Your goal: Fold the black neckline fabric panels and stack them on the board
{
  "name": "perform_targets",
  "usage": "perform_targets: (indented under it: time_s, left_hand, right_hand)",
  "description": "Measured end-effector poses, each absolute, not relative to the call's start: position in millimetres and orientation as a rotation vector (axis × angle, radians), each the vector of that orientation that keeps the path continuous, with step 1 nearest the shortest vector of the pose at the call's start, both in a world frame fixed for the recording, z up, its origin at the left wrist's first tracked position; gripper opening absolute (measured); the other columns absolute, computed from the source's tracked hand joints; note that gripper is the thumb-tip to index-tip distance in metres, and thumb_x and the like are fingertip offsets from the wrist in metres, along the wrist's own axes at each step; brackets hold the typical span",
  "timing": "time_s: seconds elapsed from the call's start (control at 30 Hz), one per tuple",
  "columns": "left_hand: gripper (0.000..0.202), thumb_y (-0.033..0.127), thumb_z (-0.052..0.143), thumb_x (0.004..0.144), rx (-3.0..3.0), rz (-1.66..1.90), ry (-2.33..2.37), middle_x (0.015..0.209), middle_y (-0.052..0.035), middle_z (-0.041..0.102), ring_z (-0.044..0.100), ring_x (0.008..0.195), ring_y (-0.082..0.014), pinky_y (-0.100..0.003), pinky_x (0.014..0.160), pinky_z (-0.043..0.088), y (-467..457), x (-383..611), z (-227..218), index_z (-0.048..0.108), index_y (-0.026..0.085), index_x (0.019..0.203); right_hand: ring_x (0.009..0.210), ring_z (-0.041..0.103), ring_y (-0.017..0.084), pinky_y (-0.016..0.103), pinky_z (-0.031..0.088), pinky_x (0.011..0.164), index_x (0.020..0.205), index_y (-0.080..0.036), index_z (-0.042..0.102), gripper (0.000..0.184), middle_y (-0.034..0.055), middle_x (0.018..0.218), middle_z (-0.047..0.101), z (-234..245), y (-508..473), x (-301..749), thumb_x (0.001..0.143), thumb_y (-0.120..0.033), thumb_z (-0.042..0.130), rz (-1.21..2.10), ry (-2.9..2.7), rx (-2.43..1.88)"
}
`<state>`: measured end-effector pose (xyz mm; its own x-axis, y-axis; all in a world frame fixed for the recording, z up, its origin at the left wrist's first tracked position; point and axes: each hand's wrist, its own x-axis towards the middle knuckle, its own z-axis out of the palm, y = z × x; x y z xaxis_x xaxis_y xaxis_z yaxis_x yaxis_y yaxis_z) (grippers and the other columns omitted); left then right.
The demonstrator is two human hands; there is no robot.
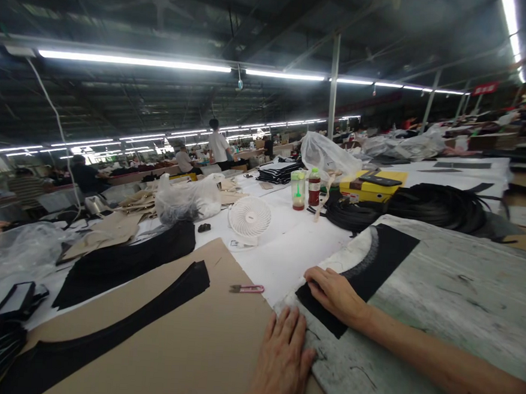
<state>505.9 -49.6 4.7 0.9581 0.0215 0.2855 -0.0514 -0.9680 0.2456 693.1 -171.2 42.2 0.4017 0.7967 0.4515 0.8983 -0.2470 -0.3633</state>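
A black piece of sheet material [388,248] with a curved, greyish inner edge lies on the pale, scuffed board [445,294]. My right hand [335,292] rests at its near left part, fingers curled together at the curved edge; the thumb is mostly hidden. My left hand [284,357] lies flat with the fingers stretched out, over the seam between the pale board and the brown cardboard [181,335]. Just beyond it, pink-handled thread snips [246,289] lie on the cardboard. A long, curved black strip [118,331] stretches across the cardboard to the left.
Past the cardboard stand a white fan [249,217], a green-tinted cup [297,190] and a red drink bottle [314,187]. Coiled black strips [437,206] and a yellow box [372,185] lie behind the board. Plastic bags [188,198] and stacked black pieces [127,259] occupy the left.
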Motion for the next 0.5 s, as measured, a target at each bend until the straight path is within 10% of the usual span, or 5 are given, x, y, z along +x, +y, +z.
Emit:
perform_targets:
  time_s: [0.2,0.5]
  left_hand:
    - [0.051,0.044,0.035,0.099,2.864,0.438,-0.014,0.154,-0.0003,0.032,0.032,0.141,-0.0245,-0.048,0.116,0.032,-50,505,1,0.035,0.026,0.146]
    - [0.048,0.043,0.043,0.096,2.927,0.700,-0.034,0.148,-0.0014,0.043,0.043,0.135,-0.0244,-0.045,0.110,0.040,-48,513,-23,0.044,0.026,0.141]
  right_hand:
    - [0.058,0.059,0.015,0.028,0.047,0.062,0.093,-0.024,0.050,0.009,-0.0048,0.062,0.061,49,-195,696,0.093,-0.031,0.044,-0.078,-1.104,-1.904]
    - [0.061,0.060,0.015,0.029,0.050,0.060,0.089,-0.023,0.053,0.021,-0.0003,0.074,0.063,144,-304,741,0.079,-0.037,0.065,-0.465,-0.562,-1.450]
